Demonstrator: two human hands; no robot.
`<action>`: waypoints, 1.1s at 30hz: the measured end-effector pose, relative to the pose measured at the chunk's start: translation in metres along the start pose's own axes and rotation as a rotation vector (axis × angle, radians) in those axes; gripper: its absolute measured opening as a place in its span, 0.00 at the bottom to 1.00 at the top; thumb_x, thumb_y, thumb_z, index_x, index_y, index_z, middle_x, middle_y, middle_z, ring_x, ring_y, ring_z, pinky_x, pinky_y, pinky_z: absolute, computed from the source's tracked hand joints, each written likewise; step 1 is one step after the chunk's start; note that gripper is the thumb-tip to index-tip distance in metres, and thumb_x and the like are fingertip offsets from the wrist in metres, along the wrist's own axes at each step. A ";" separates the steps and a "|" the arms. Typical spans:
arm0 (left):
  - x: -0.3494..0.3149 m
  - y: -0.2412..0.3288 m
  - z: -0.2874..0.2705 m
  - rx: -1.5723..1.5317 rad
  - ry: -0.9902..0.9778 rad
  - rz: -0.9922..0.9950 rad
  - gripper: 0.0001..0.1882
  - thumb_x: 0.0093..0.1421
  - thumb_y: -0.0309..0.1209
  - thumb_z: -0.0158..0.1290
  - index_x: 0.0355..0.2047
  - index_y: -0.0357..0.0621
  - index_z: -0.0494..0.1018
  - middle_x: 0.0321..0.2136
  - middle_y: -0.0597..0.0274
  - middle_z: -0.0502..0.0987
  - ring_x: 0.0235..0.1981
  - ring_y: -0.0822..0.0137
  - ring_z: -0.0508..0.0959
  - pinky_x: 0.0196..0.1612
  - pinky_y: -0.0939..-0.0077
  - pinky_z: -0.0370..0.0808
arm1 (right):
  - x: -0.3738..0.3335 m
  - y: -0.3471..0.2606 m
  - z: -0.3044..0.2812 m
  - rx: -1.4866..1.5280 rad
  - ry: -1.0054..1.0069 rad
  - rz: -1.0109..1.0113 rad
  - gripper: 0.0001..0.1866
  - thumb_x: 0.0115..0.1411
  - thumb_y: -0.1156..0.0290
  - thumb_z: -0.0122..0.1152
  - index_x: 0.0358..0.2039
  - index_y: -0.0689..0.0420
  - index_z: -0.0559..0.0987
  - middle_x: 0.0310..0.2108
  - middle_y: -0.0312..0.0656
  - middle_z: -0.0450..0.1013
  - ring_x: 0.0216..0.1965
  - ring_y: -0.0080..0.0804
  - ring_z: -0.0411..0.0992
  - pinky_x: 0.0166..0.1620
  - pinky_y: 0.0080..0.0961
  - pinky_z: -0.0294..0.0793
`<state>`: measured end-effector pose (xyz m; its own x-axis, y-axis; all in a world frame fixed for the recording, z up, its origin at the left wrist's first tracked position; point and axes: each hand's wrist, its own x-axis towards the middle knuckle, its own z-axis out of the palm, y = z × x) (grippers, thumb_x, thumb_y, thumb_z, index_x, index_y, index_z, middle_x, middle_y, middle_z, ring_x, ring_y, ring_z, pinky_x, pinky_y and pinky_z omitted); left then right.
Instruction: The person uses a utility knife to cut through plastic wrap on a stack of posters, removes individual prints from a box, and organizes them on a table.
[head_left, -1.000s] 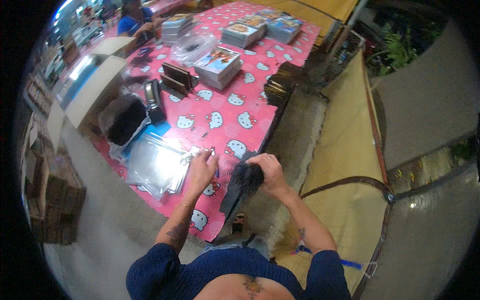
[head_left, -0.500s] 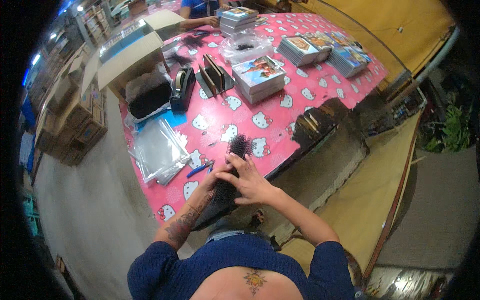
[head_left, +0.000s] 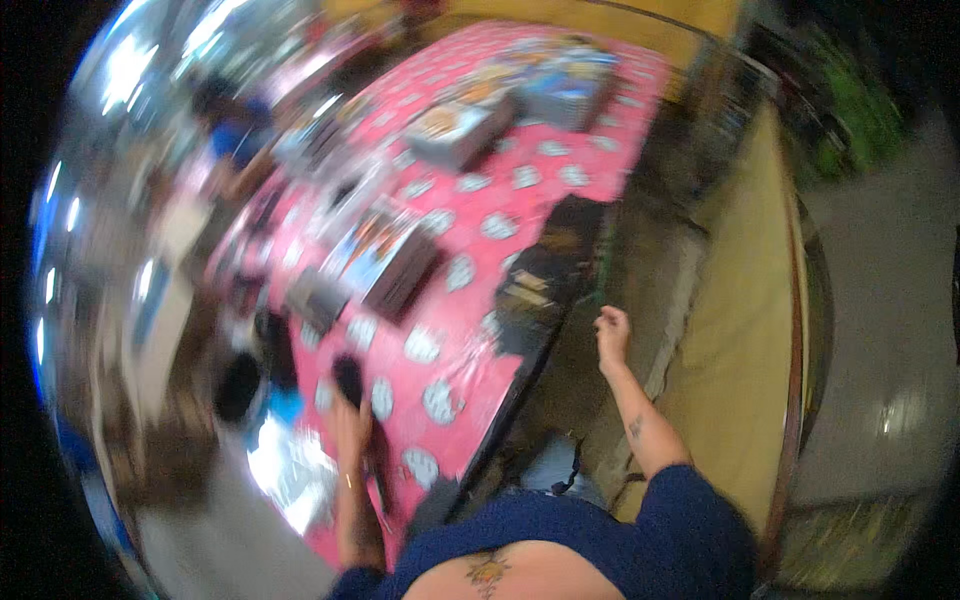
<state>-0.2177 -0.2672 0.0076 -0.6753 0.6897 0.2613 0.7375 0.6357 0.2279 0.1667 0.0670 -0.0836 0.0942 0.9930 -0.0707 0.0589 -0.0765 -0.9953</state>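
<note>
Motion blurs much of the view. My left hand (head_left: 350,425) is closed around a bundle of black spiral coils (head_left: 347,375) over the near left part of the table. The bundle's dark end shows past my fingers, and a dark strip runs beside my wrist. Off to the right, beyond the table's edge, my right hand (head_left: 613,338) is raised with its fingers curled in. Whether something thin sits between those fingers is too smeared to make out.
The pink patterned table (head_left: 470,400) carries a stack of books (head_left: 385,260) and more book stacks (head_left: 465,125) farther back. Shiny clear plastic sleeves (head_left: 290,470) lie left of my left hand. Another person (head_left: 235,140) is at the far left. A yellow tarp (head_left: 730,330) hangs at right.
The view has swung right, blurring the scene. My right hand has left the coil bundle and moved out right past the table edge. My left hand still has the bundle.
</note>
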 end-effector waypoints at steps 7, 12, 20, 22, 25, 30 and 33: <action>0.050 0.080 -0.015 0.318 -0.100 -0.170 0.44 0.57 0.45 0.56 0.66 0.43 0.47 0.62 0.32 0.54 0.63 0.36 0.53 0.63 0.42 0.50 | 0.100 0.162 0.004 0.144 0.169 0.996 0.27 0.60 0.68 0.56 0.59 0.61 0.64 0.46 0.51 0.70 0.44 0.45 0.70 0.47 0.46 0.70; 0.057 0.132 0.050 -0.087 -0.051 0.035 0.30 0.57 0.35 0.56 0.57 0.32 0.62 0.54 0.31 0.61 0.57 0.39 0.61 0.61 0.51 0.58 | 0.156 0.148 0.063 0.107 -0.099 1.010 0.32 0.62 0.65 0.57 0.62 0.62 0.59 0.63 0.49 0.57 0.60 0.50 0.60 0.58 0.47 0.64; 0.027 0.253 0.087 -0.015 -0.204 0.076 0.33 0.55 0.44 0.57 0.57 0.44 0.63 0.59 0.35 0.55 0.62 0.35 0.53 0.62 0.39 0.48 | 0.275 0.166 0.120 0.203 -0.022 0.894 0.32 0.60 0.61 0.58 0.62 0.60 0.61 0.62 0.47 0.59 0.58 0.49 0.62 0.56 0.46 0.66; 0.031 0.260 0.078 -0.012 -0.234 0.041 0.34 0.52 0.44 0.58 0.57 0.46 0.64 0.59 0.35 0.55 0.62 0.35 0.53 0.63 0.39 0.48 | 0.290 0.187 0.119 0.233 0.004 0.900 0.32 0.60 0.60 0.58 0.62 0.59 0.61 0.61 0.47 0.60 0.58 0.49 0.63 0.56 0.45 0.67; 0.032 0.263 0.077 -0.030 -0.252 0.001 0.34 0.51 0.43 0.60 0.56 0.47 0.65 0.59 0.37 0.55 0.62 0.36 0.53 0.63 0.40 0.49 | 0.308 0.210 0.112 0.306 0.027 0.891 0.33 0.60 0.58 0.59 0.61 0.58 0.62 0.61 0.46 0.61 0.57 0.49 0.63 0.55 0.45 0.68; 0.035 0.261 0.074 -0.032 -0.264 0.014 0.35 0.51 0.44 0.60 0.58 0.49 0.64 0.60 0.39 0.55 0.62 0.36 0.53 0.62 0.41 0.50 | 0.304 0.229 0.105 0.452 0.044 0.879 0.33 0.59 0.56 0.60 0.61 0.57 0.63 0.60 0.45 0.62 0.56 0.49 0.65 0.54 0.44 0.69; 0.038 0.257 0.083 -0.025 -0.263 0.014 0.34 0.51 0.44 0.59 0.57 0.48 0.65 0.60 0.38 0.54 0.62 0.36 0.52 0.63 0.41 0.49 | 0.284 0.228 0.093 0.525 0.045 0.866 0.34 0.59 0.54 0.60 0.61 0.57 0.64 0.59 0.45 0.63 0.55 0.48 0.65 0.53 0.44 0.70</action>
<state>-0.0547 -0.0486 -0.0012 -0.6419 0.7667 0.0128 0.7444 0.6191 0.2502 0.1141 0.3398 -0.3371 -0.0647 0.6098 -0.7899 -0.4906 -0.7087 -0.5069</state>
